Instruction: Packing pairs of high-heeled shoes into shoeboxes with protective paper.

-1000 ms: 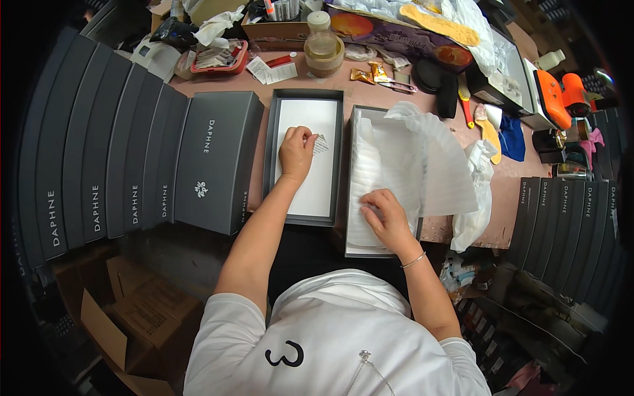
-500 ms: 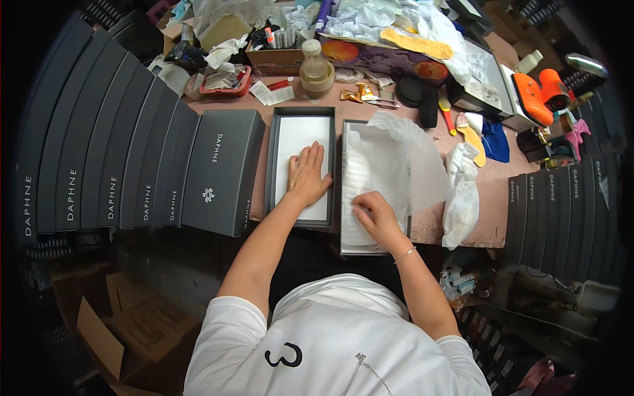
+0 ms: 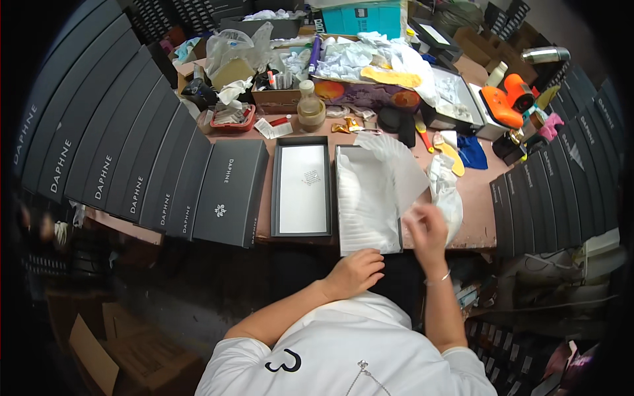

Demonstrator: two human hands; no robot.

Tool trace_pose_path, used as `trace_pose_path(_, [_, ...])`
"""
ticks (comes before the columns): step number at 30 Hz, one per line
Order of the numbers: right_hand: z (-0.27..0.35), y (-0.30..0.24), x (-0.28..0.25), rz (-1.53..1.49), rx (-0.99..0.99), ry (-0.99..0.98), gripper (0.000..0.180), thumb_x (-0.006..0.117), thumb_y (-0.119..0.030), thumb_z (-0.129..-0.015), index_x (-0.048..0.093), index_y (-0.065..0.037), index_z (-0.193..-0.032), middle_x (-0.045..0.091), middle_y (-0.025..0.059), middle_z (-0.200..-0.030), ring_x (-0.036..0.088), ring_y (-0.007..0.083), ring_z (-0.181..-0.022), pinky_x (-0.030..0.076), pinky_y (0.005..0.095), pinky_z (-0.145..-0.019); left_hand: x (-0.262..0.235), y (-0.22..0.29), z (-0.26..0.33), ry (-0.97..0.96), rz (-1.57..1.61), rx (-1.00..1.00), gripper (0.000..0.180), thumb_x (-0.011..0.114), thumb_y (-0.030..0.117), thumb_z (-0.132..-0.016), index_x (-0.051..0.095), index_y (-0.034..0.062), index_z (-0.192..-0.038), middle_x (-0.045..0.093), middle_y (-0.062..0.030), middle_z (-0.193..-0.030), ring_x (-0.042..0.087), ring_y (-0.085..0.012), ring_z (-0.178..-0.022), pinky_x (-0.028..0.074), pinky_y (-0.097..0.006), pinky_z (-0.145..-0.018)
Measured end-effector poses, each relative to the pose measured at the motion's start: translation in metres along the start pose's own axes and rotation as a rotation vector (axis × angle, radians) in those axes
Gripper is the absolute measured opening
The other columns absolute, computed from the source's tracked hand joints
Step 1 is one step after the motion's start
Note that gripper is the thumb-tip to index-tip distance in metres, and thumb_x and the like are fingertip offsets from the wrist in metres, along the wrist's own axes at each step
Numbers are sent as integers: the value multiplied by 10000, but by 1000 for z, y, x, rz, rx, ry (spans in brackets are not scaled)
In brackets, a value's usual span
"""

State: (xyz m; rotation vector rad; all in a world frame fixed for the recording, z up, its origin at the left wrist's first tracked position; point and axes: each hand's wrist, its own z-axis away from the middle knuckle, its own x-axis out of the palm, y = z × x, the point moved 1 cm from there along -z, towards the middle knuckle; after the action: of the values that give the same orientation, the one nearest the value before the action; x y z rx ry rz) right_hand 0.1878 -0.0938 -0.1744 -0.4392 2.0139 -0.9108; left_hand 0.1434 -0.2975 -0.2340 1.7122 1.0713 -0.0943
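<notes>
Tissue paper (image 3: pixel 396 173) (box-draped) at right hand (image 3: pixel 428 229) fingertips

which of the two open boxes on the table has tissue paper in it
The right-hand grey-rimmed box, holding white tissue paper that the right hand lifts; the left open box shows only a flat white liner.

Row of dark grey rectangular lidded boxes (image 3: pixel 119 158) at left; squat tan glass jar (image 3: pixel 310 113), orange plastic tool (image 3: pixel 508 99), teal cardboard carton (image 3: pixel 373 20) behind.

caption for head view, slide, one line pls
Left hand at open box edge; right hand lifting tissue paper.
</notes>
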Motion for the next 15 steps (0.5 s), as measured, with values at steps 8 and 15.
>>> trace_pose_path(8, [-60, 26, 74, 144, -229, -18, 436, 642, -76, -833, 499, 21, -1233, 499, 251, -1255, 464, 421, -1178, 406, 408, -977, 23, -85, -63, -359, -535, -204, 231, 629, 289, -824, 678, 71, -884, 645, -109, -829, 591, -305, -877, 397, -430, -862])
trace_pose_path(15, [-14, 73, 8, -209, 412, -174, 337, 606, -112, -890, 551, 22, -1194, 541, 208, -1230, 573, 284, -1088, 492, 345, -876, -35, -41, -17, 571, 126, -234, 119, 581, 33, -862, 645, -29, -941, 632, -129, -925, 617, -258, -848, 485, -339, -797])
